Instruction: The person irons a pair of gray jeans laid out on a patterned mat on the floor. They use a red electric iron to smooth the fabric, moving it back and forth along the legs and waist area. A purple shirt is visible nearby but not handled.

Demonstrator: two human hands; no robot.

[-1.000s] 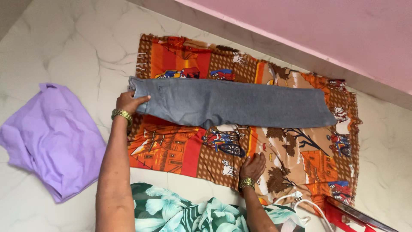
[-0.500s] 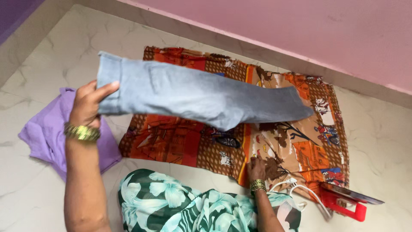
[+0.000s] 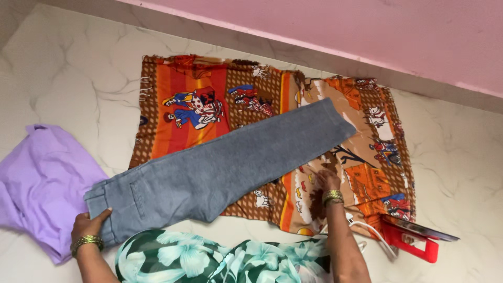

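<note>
Pale marble-patterned floor (image 3: 63, 68) carries everything; pink wall (image 3: 367, 26) with a grey skirting runs along the far edge. Printed orange-and-brown cloth (image 3: 183, 115) lies spread flat on the floor, its far edge near the skirting. Grey jeans (image 3: 220, 167) lie folded leg on leg, slanting across the cloth: hem toward the cloth's far right part, waistband off its near left corner, over bare floor and just beside the purple garment (image 3: 36, 178). Risk, as a judgement: the waist end hangs past the cloth, so it may drag on the floor or skew the fold if pulled from one end only. Left hand (image 3: 86, 225) grips the waistband, thumb on top, fingers under. Right hand (image 3: 326, 180) rests flat and open on the cloth by the jeans' lower edge, holding nothing. Red-handled iron (image 3: 414, 238) lies at the cloth's near right corner with its white cord (image 3: 367, 230) close to the right forearm; an elbow could snag it.
</note>
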